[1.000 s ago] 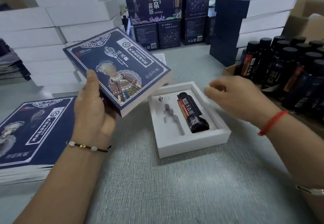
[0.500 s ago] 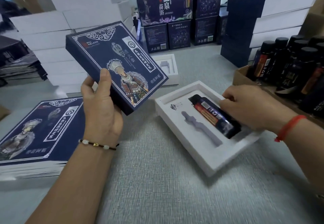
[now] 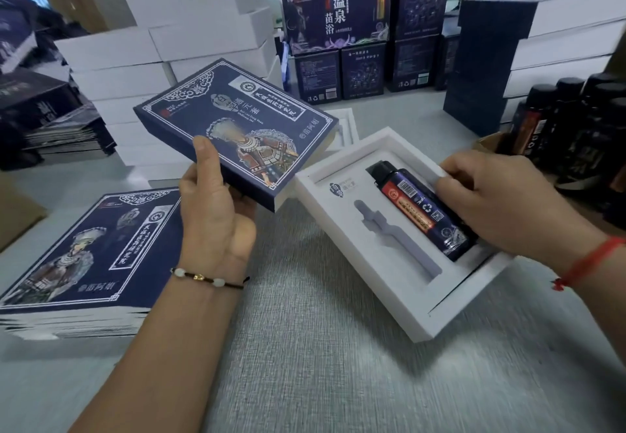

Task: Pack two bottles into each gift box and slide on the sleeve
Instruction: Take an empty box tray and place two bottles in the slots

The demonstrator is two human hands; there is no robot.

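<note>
Presently, with the left hand [image 3: 216, 215] gripping the sleeve [image 3: 237, 131] above the table and the right hand [image 3: 487, 202] curled around the bottle [image 3: 420, 209] lying in the white gift box [image 3: 355, 263], premature sleeving would likely enclose one bottle only, since the adjacent slot is unfilled.

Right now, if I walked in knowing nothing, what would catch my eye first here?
Probably the dark blue printed cardboard sleeve, held up left of centre by the left hand. Beside it on the grey table lies an open white foam-lined gift box, where the right hand grips a dark blue labelled bottle lying in its right slot. More black-capped bottles crowd the right edge.
</note>
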